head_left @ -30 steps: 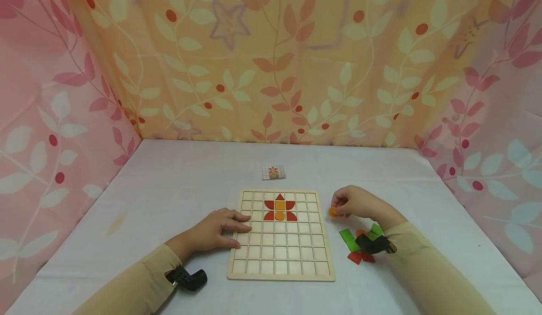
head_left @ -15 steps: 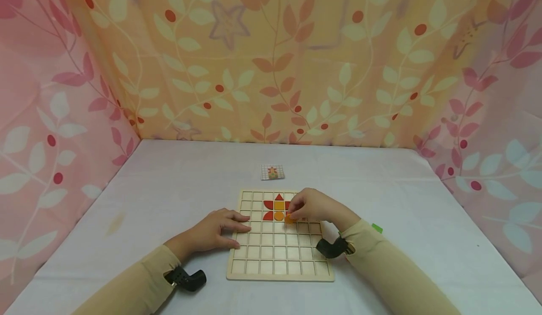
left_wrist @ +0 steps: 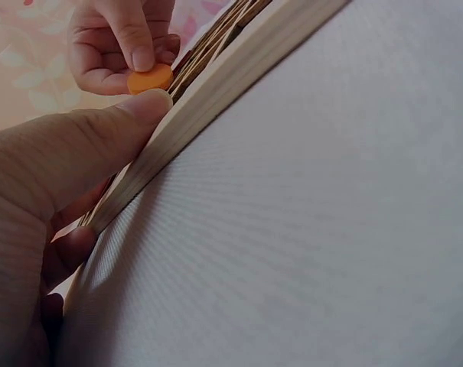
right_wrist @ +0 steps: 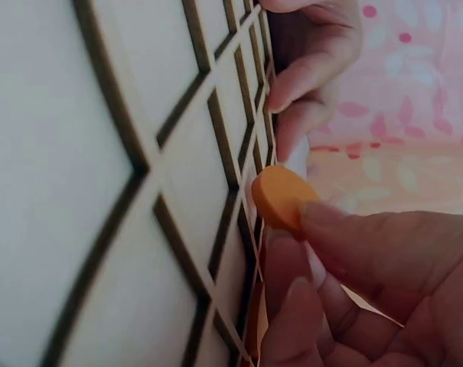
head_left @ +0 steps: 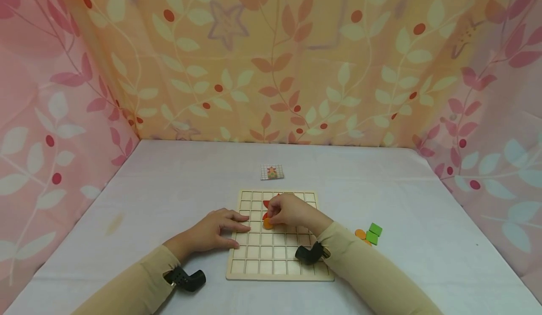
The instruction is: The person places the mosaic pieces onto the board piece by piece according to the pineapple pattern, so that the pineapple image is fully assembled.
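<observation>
My right hand (head_left: 292, 210) pinches an orange disc (head_left: 267, 223) between thumb and fingers, low over the wooden grid board (head_left: 279, 277). The same disc (right_wrist: 283, 200) stands tilted close to the grid in the right wrist view. Red pieces (head_left: 266, 204) lie in the upper cells, with most of the pattern there hidden behind this hand. At the board's left side, my left hand (head_left: 211, 230) rests with spread, extended fingers on the edge. Its thumb (left_wrist: 116, 134) touches the rim in the left wrist view.
Green square tiles (head_left: 372, 237) and orange discs (head_left: 360, 234) lie on the white cloth right of the board, partly behind the right sleeve (head_left: 372, 263). A small pattern card (head_left: 271, 172) lies beyond the board. Floral curtains (head_left: 271, 70) surround the table.
My right hand has carried the orange disc leftward from beside the board to over its upper middle cells. The loose green and orange pieces show again behind the sleeve. The left hand stays put.
</observation>
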Tool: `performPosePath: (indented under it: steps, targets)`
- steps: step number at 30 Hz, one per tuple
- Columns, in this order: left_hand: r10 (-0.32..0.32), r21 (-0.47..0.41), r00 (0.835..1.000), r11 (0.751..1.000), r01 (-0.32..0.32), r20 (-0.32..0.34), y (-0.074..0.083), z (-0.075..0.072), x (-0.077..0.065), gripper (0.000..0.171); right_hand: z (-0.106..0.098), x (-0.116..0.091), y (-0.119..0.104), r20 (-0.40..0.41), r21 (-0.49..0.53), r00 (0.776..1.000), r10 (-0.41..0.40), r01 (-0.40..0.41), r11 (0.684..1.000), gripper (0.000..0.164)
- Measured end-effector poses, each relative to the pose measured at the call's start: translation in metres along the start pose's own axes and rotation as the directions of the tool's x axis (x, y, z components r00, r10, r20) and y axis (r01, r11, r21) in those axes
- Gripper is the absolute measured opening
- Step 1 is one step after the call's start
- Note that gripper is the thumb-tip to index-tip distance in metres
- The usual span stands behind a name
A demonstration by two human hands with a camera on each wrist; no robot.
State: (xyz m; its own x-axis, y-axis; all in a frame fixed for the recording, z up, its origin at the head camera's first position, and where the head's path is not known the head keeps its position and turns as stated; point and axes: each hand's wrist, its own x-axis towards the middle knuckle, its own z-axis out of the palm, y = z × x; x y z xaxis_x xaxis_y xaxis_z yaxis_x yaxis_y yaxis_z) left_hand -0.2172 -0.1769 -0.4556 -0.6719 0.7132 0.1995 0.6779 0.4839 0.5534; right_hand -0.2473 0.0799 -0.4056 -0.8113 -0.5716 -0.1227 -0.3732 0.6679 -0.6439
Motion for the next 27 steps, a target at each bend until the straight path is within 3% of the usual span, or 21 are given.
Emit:
performPosePath:
  steps: [18, 27]
  targets:
    - [-0.011, -0.013, 1.0, 1.0, 0.011, 0.005, 0.002, -0.001, -0.001, 0.045, 0.005, -0.001, -0.011, -0.01, -0.042, 0.998, 0.068, -0.069, 0.997, 0.012]
    - [-0.008, -0.016, 1.0, 1.0, 0.008, 0.002, 0.001, -0.001, -0.001, 0.045, 0.007, -0.001, -0.011, -0.018, -0.1, 0.999, 0.038, -0.039, 0.994, 0.014]
